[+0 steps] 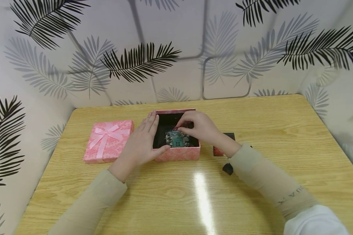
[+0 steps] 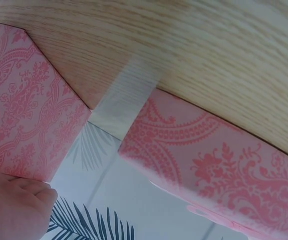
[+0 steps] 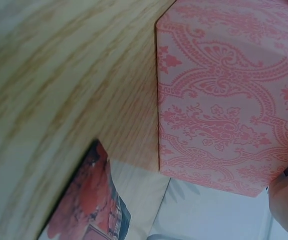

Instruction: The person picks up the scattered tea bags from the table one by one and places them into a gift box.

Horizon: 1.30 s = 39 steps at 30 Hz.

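Note:
A pink patterned box (image 1: pixel 177 154) with a black inside stands lidless on the table. My left hand (image 1: pixel 141 142) rests along its left side, fingers straight and thumb at the front edge. Over the right part of the box, my right hand (image 1: pixel 199 126) pinches a small dark red thing (image 1: pixel 175 129), mostly hidden by the fingers. Just below those fingertips, a dark packet with a teal label (image 1: pixel 177 141) lies inside the box. The left wrist view shows the left fingers against the box wall (image 2: pixel 28 95); the right wrist view shows its opposite wall (image 3: pixel 224 110).
Left of the box lies its pink lid (image 1: pixel 110 143) with a ribbon bow. A red and black packet (image 3: pixel 91 200) is on the table to the right, partly under my right forearm in the head view. Near it sits a small black piece (image 1: pixel 228 169).

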Motion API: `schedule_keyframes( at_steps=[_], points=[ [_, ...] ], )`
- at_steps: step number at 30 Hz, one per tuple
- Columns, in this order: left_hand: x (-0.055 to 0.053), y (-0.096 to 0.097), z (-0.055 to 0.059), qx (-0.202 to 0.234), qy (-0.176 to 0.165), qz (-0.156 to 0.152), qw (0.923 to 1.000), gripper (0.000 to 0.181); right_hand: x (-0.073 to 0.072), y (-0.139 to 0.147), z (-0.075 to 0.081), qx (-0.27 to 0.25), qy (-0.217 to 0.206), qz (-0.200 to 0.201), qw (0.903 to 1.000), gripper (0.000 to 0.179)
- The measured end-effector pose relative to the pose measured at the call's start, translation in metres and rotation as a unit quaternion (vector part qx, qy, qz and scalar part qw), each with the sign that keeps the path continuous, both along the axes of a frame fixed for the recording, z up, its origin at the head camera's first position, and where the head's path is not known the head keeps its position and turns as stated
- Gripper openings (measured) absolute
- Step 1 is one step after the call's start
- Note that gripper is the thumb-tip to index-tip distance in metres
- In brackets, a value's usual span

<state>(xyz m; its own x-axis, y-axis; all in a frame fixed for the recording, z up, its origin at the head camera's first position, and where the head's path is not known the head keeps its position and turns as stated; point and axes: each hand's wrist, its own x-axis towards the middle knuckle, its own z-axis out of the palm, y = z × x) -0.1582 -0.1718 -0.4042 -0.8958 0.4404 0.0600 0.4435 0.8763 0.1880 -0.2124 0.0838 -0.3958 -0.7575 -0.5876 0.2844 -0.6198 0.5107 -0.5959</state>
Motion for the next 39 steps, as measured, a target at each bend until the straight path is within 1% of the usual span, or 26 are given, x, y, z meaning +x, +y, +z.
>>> schedule_keyframes(
  at_steps=[4,7,11,15,19,22,28,33,39],
  points=[
    [-0.001,0.0,0.0,-0.001,0.004,-0.002,1.0,0.108,0.0,0.002,-0.001,-0.017,0.004,0.001,0.9998,0.01],
    [-0.001,0.0,0.0,-0.001,0.005,-0.004,1.0,0.108,0.0,0.003,-0.001,-0.034,-0.002,0.005,0.9994,0.011],
    [0.001,0.001,0.001,0.001,0.003,-0.007,1.0,0.109,0.003,0.006,0.001,-0.065,-0.03,0.003,0.9974,0.012],
    [0.001,0.0,0.001,0.001,0.004,-0.009,1.0,0.109,0.007,0.013,0.005,-0.096,-0.065,-0.002,0.9932,0.014],
    [0.001,0.0,0.001,-0.003,0.009,-0.007,0.9999,0.109,0.01,0.02,0.007,-0.116,-0.096,-0.007,0.9886,0.016],
    [0.001,0.001,0.0,-0.004,0.009,-0.004,0.9999,0.109,0.012,0.026,0.008,-0.123,-0.108,-0.008,0.9864,0.017],
    [0.0,0.001,-0.001,-0.002,0.008,-0.002,1.0,0.11,0.014,0.038,0.011,-0.123,-0.117,-0.014,0.9854,0.017],
    [0.0,0.001,-0.003,-0.005,0.01,-0.002,0.9999,0.109,0.016,0.048,0.014,-0.122,-0.109,-0.025,0.9863,0.017],
    [-0.001,0.0,-0.003,-0.006,0.013,-0.005,0.9999,0.109,0.013,0.06,0.008,-0.113,-0.095,-0.038,0.9884,0.015]
  ],
)
